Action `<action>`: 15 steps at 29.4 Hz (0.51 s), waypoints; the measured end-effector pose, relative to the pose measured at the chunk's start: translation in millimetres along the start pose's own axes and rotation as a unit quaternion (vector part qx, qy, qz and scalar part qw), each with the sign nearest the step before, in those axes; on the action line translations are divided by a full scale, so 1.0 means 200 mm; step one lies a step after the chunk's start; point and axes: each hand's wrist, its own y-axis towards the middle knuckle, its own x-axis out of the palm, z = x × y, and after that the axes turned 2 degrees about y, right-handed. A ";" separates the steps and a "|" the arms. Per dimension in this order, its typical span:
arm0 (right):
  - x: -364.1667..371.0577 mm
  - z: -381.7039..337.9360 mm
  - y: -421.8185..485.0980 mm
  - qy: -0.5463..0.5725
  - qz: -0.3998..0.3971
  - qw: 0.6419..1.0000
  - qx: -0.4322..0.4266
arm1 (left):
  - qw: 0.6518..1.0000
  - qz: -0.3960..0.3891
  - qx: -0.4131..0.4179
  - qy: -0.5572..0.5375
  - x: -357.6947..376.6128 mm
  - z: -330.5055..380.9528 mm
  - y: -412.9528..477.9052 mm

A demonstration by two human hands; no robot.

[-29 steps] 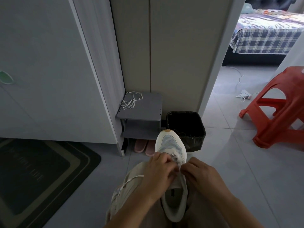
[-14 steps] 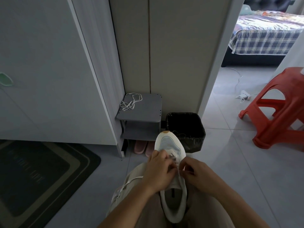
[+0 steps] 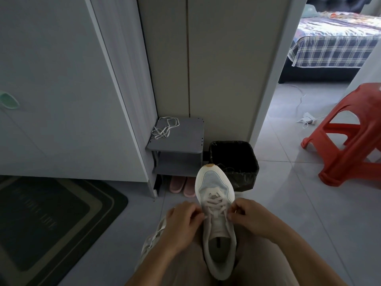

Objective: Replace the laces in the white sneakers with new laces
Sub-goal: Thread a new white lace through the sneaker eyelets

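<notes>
Fine knit mesh over the toe of the white sneaker (image 3: 214,181), smooth matt trim round it; flat woven cloth laces (image 3: 214,203). Glossy, mirror-smooth floor tiles (image 3: 299,213). Shiny moulded plastic for the red stool (image 3: 350,145). Crinkled black plastic film lining the bin (image 3: 243,178). Matt grey board on the shelf (image 3: 181,141). Soft matt cloth trousers (image 3: 253,269). Low-pile woven doormat (image 3: 51,213).

head view, forward-down, close over lap
</notes>
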 end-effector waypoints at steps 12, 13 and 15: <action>0.01 -0.03 -0.02 0.078 -0.007 0.992 0.101 | 0.999 0.003 0.000 -0.045 -0.01 0.03 -0.03; 0.01 -0.04 -0.01 0.055 0.004 0.994 0.091 | 0.997 -0.004 -0.011 -0.073 -0.01 0.03 -0.02; 0.00 -0.04 -0.02 0.064 -0.004 0.995 0.079 | 0.991 -0.018 -0.032 -0.125 -0.04 0.01 -0.02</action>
